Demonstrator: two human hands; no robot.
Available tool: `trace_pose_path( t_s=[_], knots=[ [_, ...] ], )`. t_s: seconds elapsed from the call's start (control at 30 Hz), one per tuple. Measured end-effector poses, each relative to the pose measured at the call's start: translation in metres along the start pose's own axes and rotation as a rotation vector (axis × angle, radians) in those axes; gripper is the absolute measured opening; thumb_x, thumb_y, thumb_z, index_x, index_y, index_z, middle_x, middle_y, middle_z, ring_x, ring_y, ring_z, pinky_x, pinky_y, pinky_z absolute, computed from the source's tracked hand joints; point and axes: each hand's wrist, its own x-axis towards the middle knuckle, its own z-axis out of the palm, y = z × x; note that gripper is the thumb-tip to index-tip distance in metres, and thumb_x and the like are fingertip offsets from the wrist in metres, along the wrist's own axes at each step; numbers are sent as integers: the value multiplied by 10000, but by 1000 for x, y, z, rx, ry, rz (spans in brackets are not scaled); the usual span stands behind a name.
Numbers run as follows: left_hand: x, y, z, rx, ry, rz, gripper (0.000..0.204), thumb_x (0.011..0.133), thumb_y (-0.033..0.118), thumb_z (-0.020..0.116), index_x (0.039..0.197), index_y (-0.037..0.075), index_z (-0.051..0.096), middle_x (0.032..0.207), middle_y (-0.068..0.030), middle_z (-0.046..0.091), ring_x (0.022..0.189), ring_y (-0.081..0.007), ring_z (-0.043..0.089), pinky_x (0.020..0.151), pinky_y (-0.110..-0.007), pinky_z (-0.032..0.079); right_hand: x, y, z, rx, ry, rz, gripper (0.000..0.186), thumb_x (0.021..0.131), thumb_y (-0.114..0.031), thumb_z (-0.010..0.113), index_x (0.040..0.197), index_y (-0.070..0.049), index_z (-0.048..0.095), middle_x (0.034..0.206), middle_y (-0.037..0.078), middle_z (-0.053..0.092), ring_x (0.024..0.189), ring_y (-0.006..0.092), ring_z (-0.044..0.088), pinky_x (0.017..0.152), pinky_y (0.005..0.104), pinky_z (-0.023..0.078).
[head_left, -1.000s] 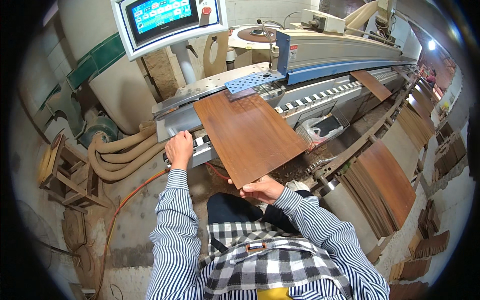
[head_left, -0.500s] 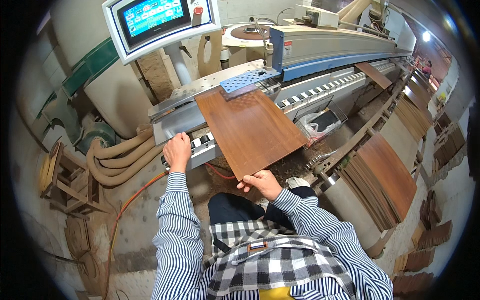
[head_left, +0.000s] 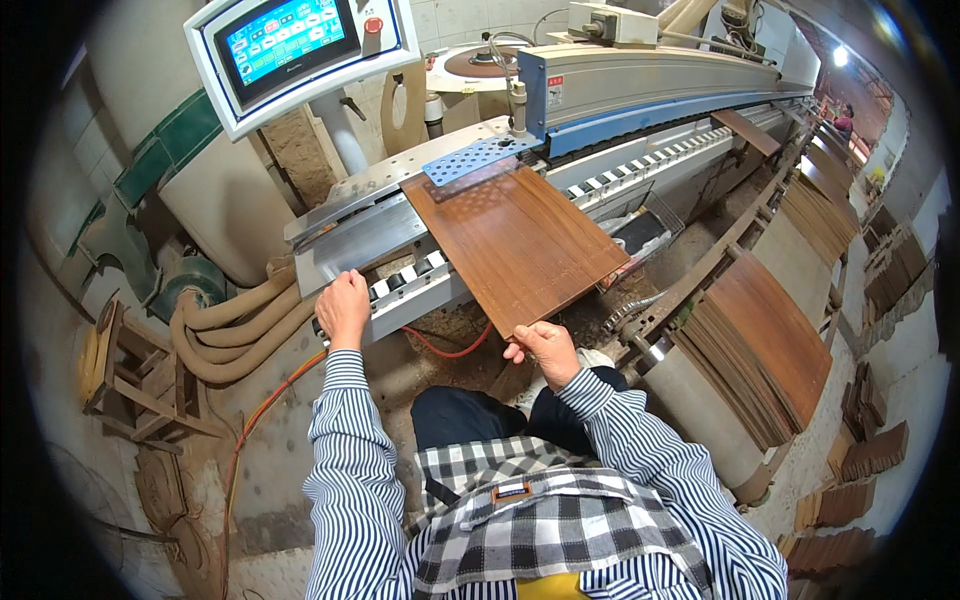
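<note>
A brown wood-grain panel (head_left: 520, 235) lies tilted across the front of a long machine, its far edge under a blue perforated plate (head_left: 478, 160). My right hand (head_left: 547, 352) pinches the panel's near corner between thumb and fingers. My left hand (head_left: 343, 308) is closed over the near left end of the white roller rail (head_left: 415, 282); its fingertips are hidden. Between the rail and the plate runs a bare metal bed (head_left: 365, 245), to the left of the panel.
A control screen (head_left: 290, 50) on a post stands at the upper left. Thick hoses (head_left: 235, 325) and a wooden stool (head_left: 140, 375) are to the left. Stacked panels (head_left: 770, 345) lie on a roller conveyor at right. An orange hose (head_left: 265, 410) crosses the floor.
The panel has slid a little to the right along the machine, my right hand staying at its corner. My left hand remains at the rail end. The view has shifted slightly.
</note>
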Motion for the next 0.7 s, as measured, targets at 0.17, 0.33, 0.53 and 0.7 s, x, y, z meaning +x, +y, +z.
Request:
trace_pose_path(
  t_s=[0.17, 0.33, 0.53, 0.7],
  knots=[
    [0, 0, -1, 15, -6, 3, 376, 853, 316, 419, 740, 35, 643, 740, -211, 616, 702, -378, 597, 666, -468, 457, 2, -1, -15, 20, 68, -34, 246, 881, -196, 545, 781, 27, 577, 705, 122, 636, 587, 130, 568, 579, 238, 461],
    [-3, 4, -4, 17, -5, -11, 373, 853, 315, 419, 747, 37, 644, 743, -210, 617, 700, -378, 598, 666, -468, 458, 8, -17, -47, 25, 169, -86, 244, 873, -206, 549, 766, 10, 581, 686, 105, 631, 580, 122, 563, 573, 233, 452],
    [3, 4, 8, 67, -45, -21, 404, 859, 349, 382, 783, 57, 651, 780, -205, 624, 753, -380, 602, 686, -473, 461, 13, -30, -88, 0, 370, -72, 268, 872, -296, 553, 799, -40, 585, 683, 43, 620, 557, 76, 528, 537, 205, 432],
    [1, 4, 1, 9, -97, -37, 431, 853, 384, 340, 861, 70, 635, 868, -187, 621, 802, -394, 583, 677, -485, 450, -36, -56, -143, -7, 596, -205, 344, 883, -320, 528, 1036, -17, 584, 717, 54, 627, 560, 75, 540, 527, 195, 438]
  ],
)
